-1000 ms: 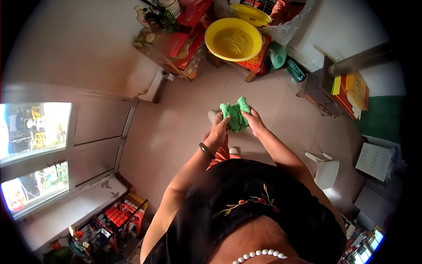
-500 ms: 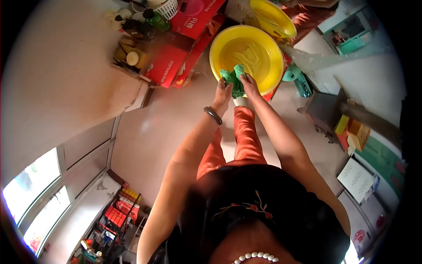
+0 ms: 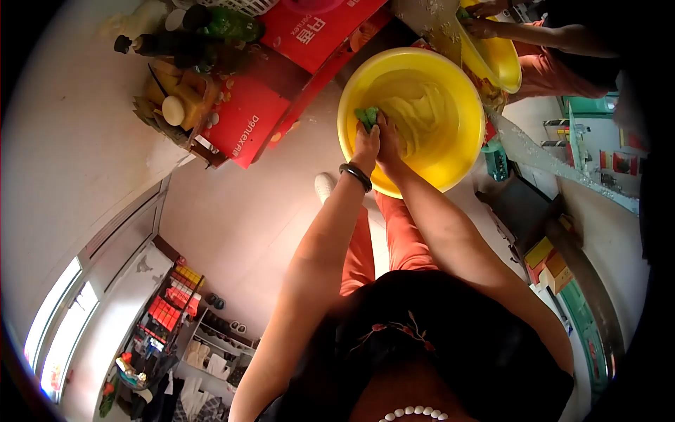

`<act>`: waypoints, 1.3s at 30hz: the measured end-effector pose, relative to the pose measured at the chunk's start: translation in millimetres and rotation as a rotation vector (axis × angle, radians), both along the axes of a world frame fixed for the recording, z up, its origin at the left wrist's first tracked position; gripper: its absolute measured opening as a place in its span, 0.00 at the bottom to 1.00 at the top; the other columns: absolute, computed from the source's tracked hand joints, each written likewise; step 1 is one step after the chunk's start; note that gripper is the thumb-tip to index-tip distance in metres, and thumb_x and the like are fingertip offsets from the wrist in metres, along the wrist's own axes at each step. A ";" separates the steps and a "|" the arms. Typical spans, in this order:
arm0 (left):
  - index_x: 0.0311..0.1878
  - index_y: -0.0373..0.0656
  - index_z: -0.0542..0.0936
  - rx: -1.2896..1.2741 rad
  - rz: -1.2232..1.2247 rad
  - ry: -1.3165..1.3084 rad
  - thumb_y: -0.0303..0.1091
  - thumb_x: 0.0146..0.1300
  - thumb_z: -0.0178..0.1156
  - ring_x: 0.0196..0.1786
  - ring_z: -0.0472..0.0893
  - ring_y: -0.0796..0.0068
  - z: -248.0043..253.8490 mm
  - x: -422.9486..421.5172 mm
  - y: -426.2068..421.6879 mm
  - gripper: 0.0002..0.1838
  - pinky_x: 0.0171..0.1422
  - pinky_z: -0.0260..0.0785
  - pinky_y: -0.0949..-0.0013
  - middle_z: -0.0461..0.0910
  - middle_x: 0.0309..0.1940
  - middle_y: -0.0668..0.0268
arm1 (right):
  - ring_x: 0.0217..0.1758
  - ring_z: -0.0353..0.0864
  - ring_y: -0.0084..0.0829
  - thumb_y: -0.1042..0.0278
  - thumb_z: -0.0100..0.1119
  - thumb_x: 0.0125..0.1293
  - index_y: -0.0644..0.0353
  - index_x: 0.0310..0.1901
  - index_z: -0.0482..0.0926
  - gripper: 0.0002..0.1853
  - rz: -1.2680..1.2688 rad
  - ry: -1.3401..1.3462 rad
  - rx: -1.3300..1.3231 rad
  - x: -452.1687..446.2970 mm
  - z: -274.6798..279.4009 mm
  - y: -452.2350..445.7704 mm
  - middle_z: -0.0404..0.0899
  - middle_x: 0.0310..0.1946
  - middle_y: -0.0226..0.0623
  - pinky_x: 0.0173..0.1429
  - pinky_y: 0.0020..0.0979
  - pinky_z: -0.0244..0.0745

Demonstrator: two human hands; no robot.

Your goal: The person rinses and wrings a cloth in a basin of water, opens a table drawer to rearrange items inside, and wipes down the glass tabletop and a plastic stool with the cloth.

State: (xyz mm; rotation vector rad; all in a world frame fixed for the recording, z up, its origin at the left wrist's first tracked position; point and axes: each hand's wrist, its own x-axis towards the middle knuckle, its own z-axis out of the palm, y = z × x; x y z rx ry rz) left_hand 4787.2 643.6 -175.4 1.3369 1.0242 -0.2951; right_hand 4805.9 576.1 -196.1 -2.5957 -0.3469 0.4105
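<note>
Clasping green cloth (image 3: 367, 115) over yellow basin (image 3: 453, 137), hands (image 3: 366, 145) pressed together; end juts forward, long axis hidden.

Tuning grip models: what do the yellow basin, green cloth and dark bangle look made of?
Yellow basin: probably plastic, slightly glossy; uniform colour, smooth rim.
Green cloth: likely fabric, matte; bunched up, weave too small to tell.
Dark bangle: seems polished, by its shine; stone, plastic or wood, can't tell.

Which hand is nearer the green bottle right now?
Left, slightly. The green bottle is forward and left of both; the left hand is on its side, the right hand just beyond.
</note>
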 end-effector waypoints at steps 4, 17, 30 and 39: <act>0.69 0.36 0.60 -0.056 0.067 0.026 0.41 0.66 0.53 0.64 0.71 0.53 20.1 7.1 -1.4 0.32 0.67 0.61 0.62 0.71 0.61 0.48 | 0.49 0.79 0.50 0.60 0.56 0.62 0.58 0.55 0.71 0.21 0.029 0.135 -0.043 10.5 -15.5 -6.4 0.75 0.50 0.49 0.47 0.44 0.77; 0.56 0.38 0.74 -0.765 0.444 -0.410 0.51 0.73 0.48 0.48 0.81 0.69 96.8 -17.2 19.7 0.24 0.55 0.74 0.66 0.80 0.48 0.62 | 0.53 0.77 0.36 0.71 0.45 0.72 0.66 0.56 0.74 0.16 0.223 0.446 0.712 9.8 176.4 -36.7 0.78 0.50 0.43 0.60 0.30 0.70; 0.66 0.48 0.69 -1.178 0.500 -0.358 0.62 0.69 0.45 0.60 0.76 0.64 197.1 -19.1 16.2 0.32 0.63 0.69 0.58 0.76 0.59 0.62 | 0.65 0.70 0.39 0.40 0.46 0.69 0.54 0.68 0.64 0.33 -0.400 1.646 1.444 69.5 191.4 -21.9 0.70 0.63 0.42 0.70 0.45 0.63; 0.62 0.51 0.71 -1.146 0.357 -0.253 0.64 0.64 0.51 0.55 0.78 0.65 219.5 -19.2 8.5 0.32 0.58 0.76 0.55 0.77 0.55 0.66 | 0.44 0.81 0.32 0.54 0.55 0.70 0.59 0.57 0.73 0.21 -0.227 1.516 1.258 86.7 199.4 -20.1 0.79 0.41 0.33 0.53 0.33 0.77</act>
